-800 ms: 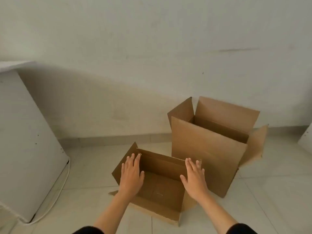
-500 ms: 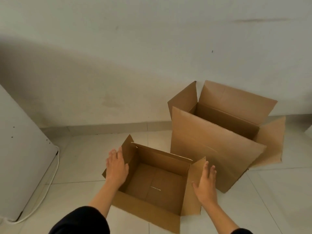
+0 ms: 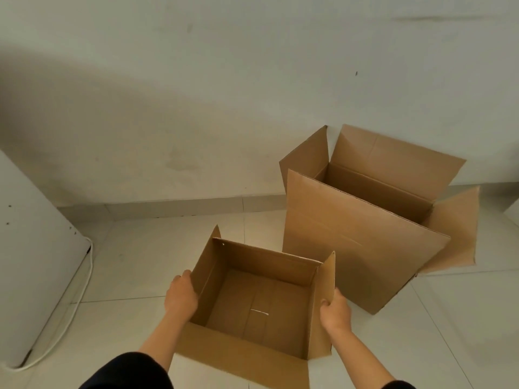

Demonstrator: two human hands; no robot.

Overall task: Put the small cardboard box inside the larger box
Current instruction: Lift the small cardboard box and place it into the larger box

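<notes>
The small cardboard box (image 3: 261, 304) sits open-topped and empty in front of me on the tiled floor, flaps standing up. My left hand (image 3: 181, 294) presses against its left side wall from outside. My right hand (image 3: 335, 310) grips its right flap, thumb over the edge. The larger box (image 3: 351, 242) stands just behind and to the right, against the wall, its top open and flaps spread outward.
A white appliance (image 3: 33, 262) stands at the left with a white cable (image 3: 81, 290) trailing along the floor beside it. A white wall (image 3: 224, 94) runs behind both boxes. Another white object's corner (image 3: 512, 211) shows at the right edge.
Both hands moved from above the small box's opening outward to its two sides and took hold. The view has come closer and lower over the small box.
</notes>
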